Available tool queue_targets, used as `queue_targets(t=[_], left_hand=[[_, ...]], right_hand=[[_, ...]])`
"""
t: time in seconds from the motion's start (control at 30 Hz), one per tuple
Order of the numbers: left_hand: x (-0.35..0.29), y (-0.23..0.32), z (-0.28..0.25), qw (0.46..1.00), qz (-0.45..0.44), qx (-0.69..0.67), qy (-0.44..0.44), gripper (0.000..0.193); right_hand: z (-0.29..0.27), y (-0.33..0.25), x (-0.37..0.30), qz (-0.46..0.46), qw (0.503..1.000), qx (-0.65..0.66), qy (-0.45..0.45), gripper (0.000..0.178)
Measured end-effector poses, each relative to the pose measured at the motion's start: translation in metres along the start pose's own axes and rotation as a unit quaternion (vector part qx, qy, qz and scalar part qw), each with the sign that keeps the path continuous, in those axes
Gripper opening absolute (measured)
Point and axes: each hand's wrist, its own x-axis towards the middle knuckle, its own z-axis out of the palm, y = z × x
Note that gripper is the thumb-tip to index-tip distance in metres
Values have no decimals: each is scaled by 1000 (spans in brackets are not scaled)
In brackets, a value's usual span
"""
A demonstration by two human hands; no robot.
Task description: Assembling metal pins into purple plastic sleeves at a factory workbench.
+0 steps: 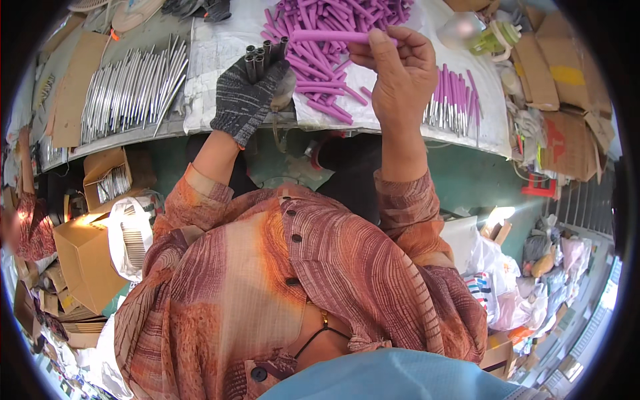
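My left hand (pixel 241 103), in a dark grey knitted glove, is closed around a bunch of metal tubes (pixel 259 61) whose open ends point up. Bare, my right hand (pixel 403 83) pinches one purple sleeve (pixel 330 36) between thumb and fingers. The sleeve lies nearly level, its free end reaching left toward the tube bunch; whether they touch I cannot tell. Behind both hands a heap of purple sleeves (pixel 313 57) covers the middle of the white-covered table (pixel 203 80). Right of my right wrist lies a row of metal rods with purple sleeves (pixel 452 100) on their upper parts.
A row of bare silver rods (pixel 137 90) lies at the table's left. Far right on the table are a green-capped bottle (pixel 497 39) and cardboard boxes (pixel 557 67). An open carton (pixel 87 257) stands at lower left. Another person's arm (pixel 27 160) shows at the left edge.
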Motion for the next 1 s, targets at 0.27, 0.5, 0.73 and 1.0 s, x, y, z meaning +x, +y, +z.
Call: queue_targets(t=[0.27,0.5,0.73,1.0], left_hand=[[-1,3,-3,996,45,79,-2,28],[0,-6,-9,996,-7,82,-34,24],[5,-13,-14,994,-52,37,-94,21],[-5,16,-22,928,-207,-306,35,26]], right_hand=[[20,-9,-1,-92,991,-93,-30,22],[48,-29,14,-175,966,-103,-161,23],[55,-30,34,-305,844,-311,-314,24],[52,25,7,14,928,-177,-328,31]])
